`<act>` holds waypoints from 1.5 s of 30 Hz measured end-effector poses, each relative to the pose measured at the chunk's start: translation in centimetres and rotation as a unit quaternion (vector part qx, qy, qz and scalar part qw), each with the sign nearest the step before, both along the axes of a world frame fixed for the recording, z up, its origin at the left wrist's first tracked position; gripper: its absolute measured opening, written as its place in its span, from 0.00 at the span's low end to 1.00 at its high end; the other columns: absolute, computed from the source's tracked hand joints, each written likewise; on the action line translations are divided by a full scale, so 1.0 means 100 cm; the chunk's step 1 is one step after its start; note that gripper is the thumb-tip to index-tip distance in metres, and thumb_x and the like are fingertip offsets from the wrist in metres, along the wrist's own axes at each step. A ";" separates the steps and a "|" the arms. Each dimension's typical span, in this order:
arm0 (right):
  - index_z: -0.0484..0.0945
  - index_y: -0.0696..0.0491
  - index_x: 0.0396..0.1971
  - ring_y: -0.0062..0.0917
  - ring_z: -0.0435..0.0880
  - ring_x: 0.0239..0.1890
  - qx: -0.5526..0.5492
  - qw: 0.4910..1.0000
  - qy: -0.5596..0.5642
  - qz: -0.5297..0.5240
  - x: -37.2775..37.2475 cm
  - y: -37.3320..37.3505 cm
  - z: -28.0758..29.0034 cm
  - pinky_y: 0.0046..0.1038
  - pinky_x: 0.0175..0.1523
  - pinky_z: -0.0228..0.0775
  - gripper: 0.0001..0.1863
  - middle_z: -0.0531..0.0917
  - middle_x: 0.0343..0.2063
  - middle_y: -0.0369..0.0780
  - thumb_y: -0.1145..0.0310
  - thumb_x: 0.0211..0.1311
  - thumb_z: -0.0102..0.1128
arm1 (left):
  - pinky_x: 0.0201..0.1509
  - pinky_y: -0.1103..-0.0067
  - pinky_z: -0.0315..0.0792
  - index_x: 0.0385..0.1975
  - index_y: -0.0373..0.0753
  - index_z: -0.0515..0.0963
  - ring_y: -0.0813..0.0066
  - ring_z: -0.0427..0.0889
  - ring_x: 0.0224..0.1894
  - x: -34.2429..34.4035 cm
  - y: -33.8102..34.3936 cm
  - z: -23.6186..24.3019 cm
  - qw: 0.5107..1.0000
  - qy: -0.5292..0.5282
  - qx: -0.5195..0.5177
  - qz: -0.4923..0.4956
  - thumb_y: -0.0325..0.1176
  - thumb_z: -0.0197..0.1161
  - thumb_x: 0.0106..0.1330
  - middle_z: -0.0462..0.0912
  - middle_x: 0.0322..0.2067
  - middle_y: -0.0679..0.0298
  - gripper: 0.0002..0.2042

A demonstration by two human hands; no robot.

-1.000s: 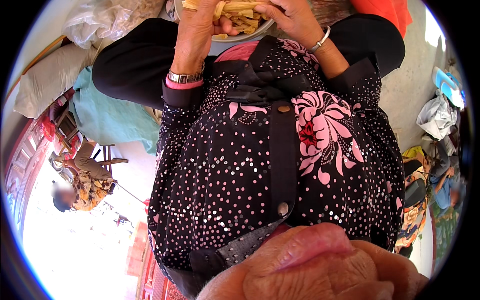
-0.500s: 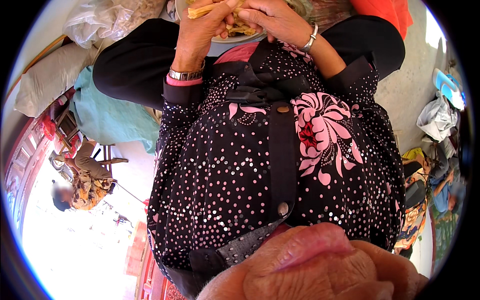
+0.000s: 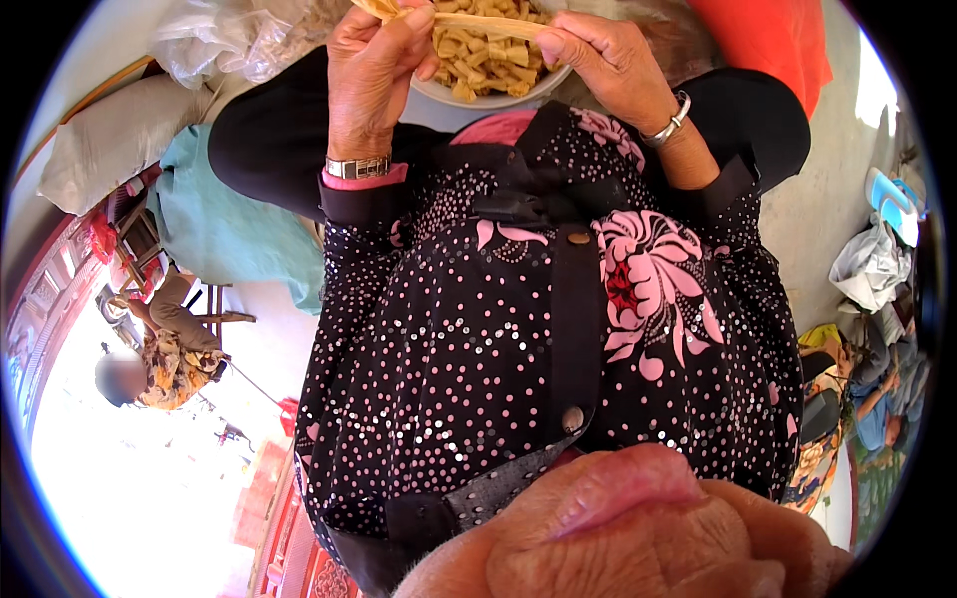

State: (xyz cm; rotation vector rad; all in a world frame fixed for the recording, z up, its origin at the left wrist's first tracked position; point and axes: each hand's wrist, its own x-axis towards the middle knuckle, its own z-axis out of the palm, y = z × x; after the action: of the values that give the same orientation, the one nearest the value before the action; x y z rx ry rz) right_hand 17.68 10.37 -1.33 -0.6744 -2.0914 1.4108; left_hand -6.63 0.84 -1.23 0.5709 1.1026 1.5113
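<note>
A long, flat, pale yellow strip (image 3: 488, 24) is stretched between my two hands above a white bowl (image 3: 490, 103). My left hand (image 3: 384, 75), with a metal watch at the wrist, is closed on the strip's left part, and a folded end sticks out above its fingers. My right hand (image 3: 616, 72), wearing a silver bangle, pinches the other end between thumb and fingers. Many short, folded yellow-brown pieces (image 3: 483, 66) fill the bowl at my lap. What the strip is made of I cannot tell.
A clear plastic bag (image 3: 229, 42) lies beyond my left knee and red cloth (image 3: 768, 50) beyond the right one. Teal cloth (image 3: 234, 224) covers something at left. A person (image 3: 179, 364) sits further off at left; a grey-white bag (image 3: 869, 264) lies at right.
My hands were close together over the bowl. They have moved apart, with the strip now drawn out straight between them, and more of the bowl's pieces show.
</note>
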 end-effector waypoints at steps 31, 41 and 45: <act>0.77 0.55 0.27 0.48 0.84 0.27 0.351 0.891 -0.266 -0.110 -0.079 0.193 0.006 0.47 0.32 0.73 0.12 0.81 0.20 0.51 0.62 0.67 0.56 | 0.33 0.74 0.77 0.42 0.34 0.82 0.77 0.81 0.28 -0.070 0.200 0.012 0.789 0.600 -0.022 0.131 0.31 0.63 0.70 0.88 0.35 0.65 0.08; 0.77 0.46 0.37 0.37 0.85 0.33 0.366 0.913 -0.148 -0.105 -0.047 0.103 0.008 0.41 0.31 0.74 0.10 0.83 0.27 0.39 0.56 0.72 0.55 | 0.29 0.88 0.70 0.48 0.34 0.83 0.88 0.75 0.23 -0.019 0.080 0.040 0.935 0.342 -0.031 -0.094 0.38 0.67 0.71 0.85 0.29 0.67 0.14; 0.79 0.47 0.35 0.25 0.79 0.25 0.462 0.884 0.034 -0.062 -0.045 0.048 0.020 0.30 0.27 0.70 0.09 0.79 0.26 0.32 0.58 0.70 0.61 | 0.34 0.86 0.77 0.54 0.33 0.80 0.85 0.80 0.31 0.003 0.044 0.000 0.926 0.301 -0.113 -0.197 0.38 0.69 0.71 0.85 0.33 0.66 0.18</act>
State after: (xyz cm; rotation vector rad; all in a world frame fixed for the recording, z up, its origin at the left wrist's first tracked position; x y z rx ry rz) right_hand 13.19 15.21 0.66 -0.3278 -2.2706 0.2413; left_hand -6.36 5.19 -1.25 1.0652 1.4933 0.8533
